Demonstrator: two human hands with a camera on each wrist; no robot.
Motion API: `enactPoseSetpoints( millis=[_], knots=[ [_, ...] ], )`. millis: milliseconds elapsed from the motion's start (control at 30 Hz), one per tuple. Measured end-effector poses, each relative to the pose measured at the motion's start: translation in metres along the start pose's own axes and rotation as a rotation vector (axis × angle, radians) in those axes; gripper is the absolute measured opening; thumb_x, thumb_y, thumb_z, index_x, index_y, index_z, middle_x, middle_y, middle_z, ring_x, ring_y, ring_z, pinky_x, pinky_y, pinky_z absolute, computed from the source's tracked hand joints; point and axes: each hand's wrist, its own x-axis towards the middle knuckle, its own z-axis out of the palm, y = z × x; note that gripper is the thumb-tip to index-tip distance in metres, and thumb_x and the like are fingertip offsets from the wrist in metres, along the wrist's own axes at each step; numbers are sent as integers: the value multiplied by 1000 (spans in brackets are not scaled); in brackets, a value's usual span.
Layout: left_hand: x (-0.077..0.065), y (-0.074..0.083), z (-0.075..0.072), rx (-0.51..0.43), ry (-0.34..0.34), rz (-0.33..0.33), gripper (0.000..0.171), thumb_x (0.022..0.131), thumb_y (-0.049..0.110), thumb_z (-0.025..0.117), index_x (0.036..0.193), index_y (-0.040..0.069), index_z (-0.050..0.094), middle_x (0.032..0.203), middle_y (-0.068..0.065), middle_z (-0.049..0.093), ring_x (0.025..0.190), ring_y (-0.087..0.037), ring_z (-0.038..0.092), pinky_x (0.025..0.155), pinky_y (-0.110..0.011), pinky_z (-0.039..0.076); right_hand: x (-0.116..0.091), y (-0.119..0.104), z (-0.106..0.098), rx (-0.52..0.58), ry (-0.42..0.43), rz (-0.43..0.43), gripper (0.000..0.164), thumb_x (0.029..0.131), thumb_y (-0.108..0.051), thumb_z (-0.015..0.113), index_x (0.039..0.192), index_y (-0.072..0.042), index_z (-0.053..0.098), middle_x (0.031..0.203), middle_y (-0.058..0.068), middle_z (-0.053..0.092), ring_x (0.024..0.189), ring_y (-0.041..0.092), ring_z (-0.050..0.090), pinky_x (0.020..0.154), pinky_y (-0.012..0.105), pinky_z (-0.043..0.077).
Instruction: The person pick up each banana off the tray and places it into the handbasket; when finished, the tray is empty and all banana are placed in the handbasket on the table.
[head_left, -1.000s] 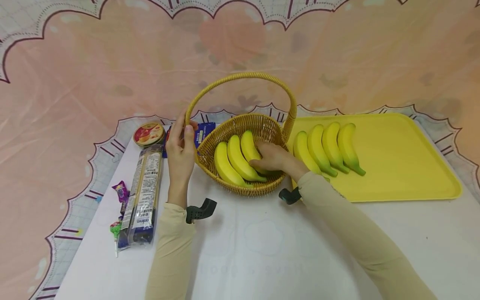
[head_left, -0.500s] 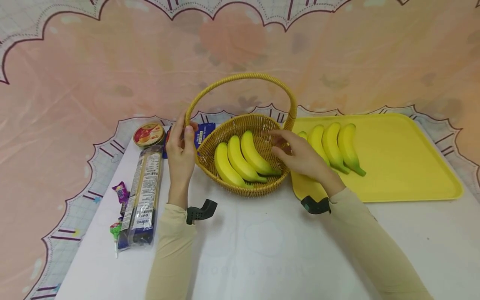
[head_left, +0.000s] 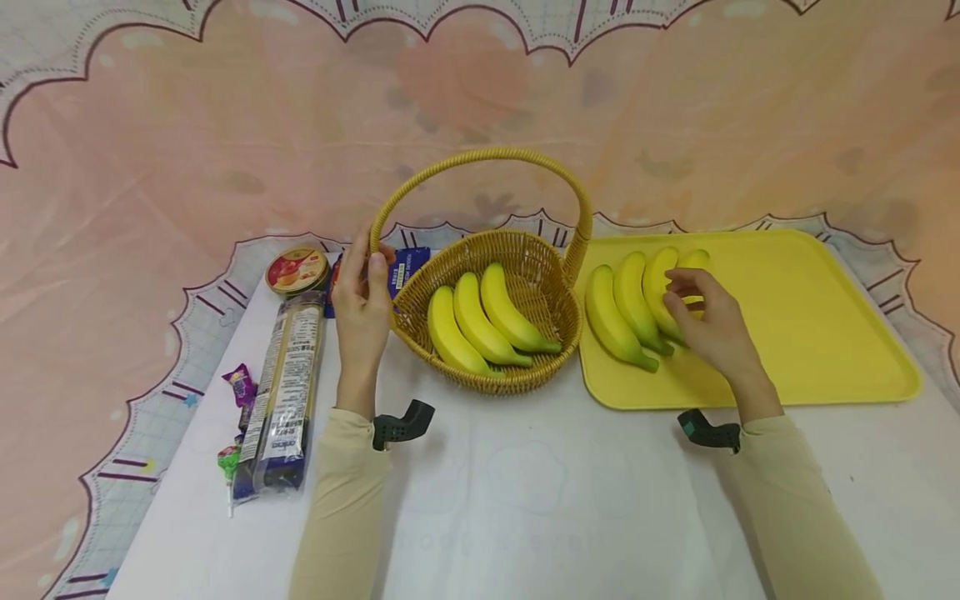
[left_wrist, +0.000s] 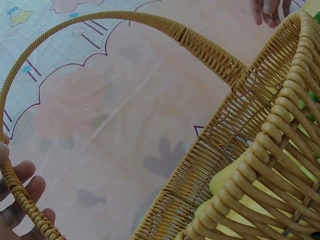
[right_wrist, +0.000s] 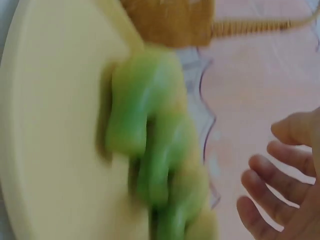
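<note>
My left hand (head_left: 362, 307) holds the lower left of the arched handle of a wicker basket (head_left: 557, 292). In the left wrist view its fingers (left_wrist: 35, 189) curl round that handle (left_wrist: 115, 15). Three yellow bananas (head_left: 480, 321) lie side by side inside the basket. My right hand (head_left: 716, 333) hovers over the right-hand bananas of a row (head_left: 617, 321) on the yellow tray (head_left: 832, 325), partly hiding them. In the right wrist view its fingers are loosely bent, with nothing between them, and the bananas' green stems (right_wrist: 127, 125) show blurred.
Left of the basket stand a round tin (head_left: 297, 269), a blue packet (head_left: 408, 265) and a long clear-wrapped pack (head_left: 288, 392). A purple-wrapped candy (head_left: 241, 383) and a green lollipop (head_left: 228, 460) lie by the table's left edge. A patterned cloth (head_left: 300, 125) hangs behind.
My right hand has let go of a banana in the basket and moved right, over the bananas on the tray. The left hand and the basket have stayed in place.
</note>
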Motion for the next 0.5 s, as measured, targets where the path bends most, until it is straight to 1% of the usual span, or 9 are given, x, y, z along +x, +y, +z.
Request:
enactPoseSetpoints(
  millis=[33,100,133,200,267,333,367,433,500],
  knots=[
    [0,0,0,-2,-2,-4,40,101,13,40,140,6,44,109,-23,56,98,-21,52,80,-18,40,-1,5,-4,-9,26,18,40,97,-24,51,130,-2,49,113,13,56,101,11,47,81,18,37],
    [0,-1,1,0,-3,-6,40,101,13,40,141,5,44,109,-23,56,98,-23,52,80,-18,40,-1,16,-11,-25,63,60,41,97,-24,50,130,0,48,114,17,53,103,17,47,81,21,36],
    [0,-1,1,2,-4,-8,40,102,13,40,141,5,44,110,-23,56,99,-24,52,80,-18,40,0,21,-15,-34,69,88,43,97,-26,49,131,1,47,116,19,51,104,22,47,82,25,37],
    [0,-1,1,3,-1,-10,40,102,13,40,141,5,44,110,-23,56,99,-26,52,80,-18,40,2,30,-21,-39,49,155,51,97,-32,47,135,2,42,121,25,46,110,32,45,84,33,38],
    [0,-1,1,5,1,-9,40,102,14,40,141,6,44,110,-23,56,100,-27,51,81,-18,40,6,38,-25,-30,-1,233,63,97,-40,45,140,3,34,128,30,40,116,41,41,88,44,39],
    [0,-1,1,3,4,-6,40,101,13,40,141,7,44,109,-23,56,100,-29,51,82,-18,40,11,44,-27,-25,-76,307,75,95,-49,43,145,3,24,135,32,34,122,46,36,92,54,38],
    [-1,-1,1,2,5,-4,40,101,13,40,141,6,45,109,-23,56,100,-30,51,82,-18,40,13,46,-28,-26,-118,337,81,94,-53,42,147,3,19,138,33,32,124,47,34,95,57,36],
    [-1,-1,1,-1,4,0,40,101,13,40,140,6,44,109,-23,55,100,-30,51,82,-18,41,17,50,-28,-42,-194,372,89,92,-59,40,149,4,11,141,35,29,126,49,32,98,60,34],
    [-1,-1,1,-5,5,5,40,101,12,40,140,5,44,108,-24,55,98,-26,52,82,-18,41,20,53,-28,-70,-256,376,93,92,-60,39,149,5,6,141,36,29,126,50,32,99,61,33]
  ],
)
